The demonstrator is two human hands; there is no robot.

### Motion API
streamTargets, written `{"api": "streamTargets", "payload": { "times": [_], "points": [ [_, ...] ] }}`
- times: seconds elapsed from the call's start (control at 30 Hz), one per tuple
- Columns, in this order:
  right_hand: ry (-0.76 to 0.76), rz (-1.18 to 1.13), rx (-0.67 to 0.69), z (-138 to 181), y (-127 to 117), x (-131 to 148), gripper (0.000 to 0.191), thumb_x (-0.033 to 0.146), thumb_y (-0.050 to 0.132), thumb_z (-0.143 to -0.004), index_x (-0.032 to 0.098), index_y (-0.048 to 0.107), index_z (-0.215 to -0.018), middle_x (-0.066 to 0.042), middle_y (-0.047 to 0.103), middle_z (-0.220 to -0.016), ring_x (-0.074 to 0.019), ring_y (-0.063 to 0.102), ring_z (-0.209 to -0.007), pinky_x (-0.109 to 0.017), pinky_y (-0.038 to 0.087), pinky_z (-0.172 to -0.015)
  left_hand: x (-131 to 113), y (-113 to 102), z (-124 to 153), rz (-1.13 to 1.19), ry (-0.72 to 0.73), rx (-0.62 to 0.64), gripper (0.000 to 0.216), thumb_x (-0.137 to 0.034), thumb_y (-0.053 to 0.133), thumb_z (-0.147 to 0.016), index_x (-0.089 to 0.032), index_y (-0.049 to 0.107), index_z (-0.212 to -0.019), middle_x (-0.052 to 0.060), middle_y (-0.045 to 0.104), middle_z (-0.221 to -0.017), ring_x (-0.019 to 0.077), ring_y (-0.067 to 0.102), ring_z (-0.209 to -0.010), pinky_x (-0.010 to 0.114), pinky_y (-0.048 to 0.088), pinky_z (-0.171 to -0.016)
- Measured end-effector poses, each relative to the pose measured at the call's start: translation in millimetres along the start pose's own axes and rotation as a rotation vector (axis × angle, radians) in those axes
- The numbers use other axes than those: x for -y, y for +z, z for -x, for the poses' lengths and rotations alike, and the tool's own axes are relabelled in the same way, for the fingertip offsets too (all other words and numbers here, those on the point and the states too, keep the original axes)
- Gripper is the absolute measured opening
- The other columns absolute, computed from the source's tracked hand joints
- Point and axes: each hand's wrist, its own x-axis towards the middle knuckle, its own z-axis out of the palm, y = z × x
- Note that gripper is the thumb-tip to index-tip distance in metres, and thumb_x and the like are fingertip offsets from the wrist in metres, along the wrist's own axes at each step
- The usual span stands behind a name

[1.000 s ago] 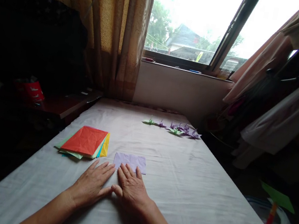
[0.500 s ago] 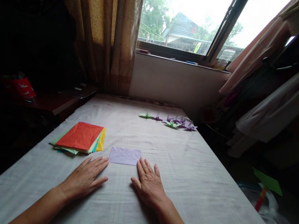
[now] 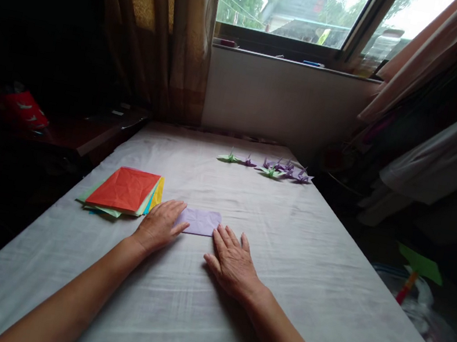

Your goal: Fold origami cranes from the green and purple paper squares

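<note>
A folded lilac sheet of paper lies flat on the table in front of me, its long side running left to right. My left hand rests over the paper's left end, fingers slightly bent and thumb apart near its front edge. Part of that end is hidden beneath the fingers. On the other side, my right hand lies flat with its fingers stretched out, the fingertips touching the right front corner of the paper. Neither hand visibly grips anything.
Left of my left hand is a stack of coloured paper, red on top. Several purple and green folded paper cranes stand at the table's far right. A white cloth covers the table. Beyond is a window.
My left hand has moved right and forward onto the paper's left end. The right hand stays at the right corner. The camera view has tilted down a little.
</note>
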Motion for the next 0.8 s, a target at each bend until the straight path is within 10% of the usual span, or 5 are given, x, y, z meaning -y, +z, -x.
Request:
{"api": "streamTargets", "payload": {
  "times": [0.4, 0.8],
  "points": [
    [0.072, -0.047, -0.193, -62.2, -9.1, -29.2, 0.054, 0.04, 0.059, -0.088, 0.016, 0.054, -0.136, -0.018, 0.04, -0.151, -0.0334, 0.033, -0.141, -0.054, 0.025, -0.114, 10.1, 17.7, -4.8, 0.187, 0.027, -0.055, 0.053, -0.055, 0.053, -0.089, -0.02, 0.055, -0.128, 0.011, 0.061, -0.128, 0.0286, 0.054, -0.121, 0.046, 0.04, -0.107],
    [0.028, -0.108, -0.326, -60.4, 5.5, -36.4, 0.04, 0.037, 0.064, -0.082, 0.018, 0.062, -0.118, -0.016, 0.052, -0.141, -0.0357, 0.04, -0.136, -0.058, 0.027, -0.111, 8.2, 18.3, -2.6, 0.28, 0.09, -0.114, 0.048, -0.037, 0.066, -0.085, -0.022, 0.054, -0.129, 0.008, 0.062, -0.117, 0.0262, 0.055, -0.11, 0.044, 0.046, -0.099]
  ]
}}
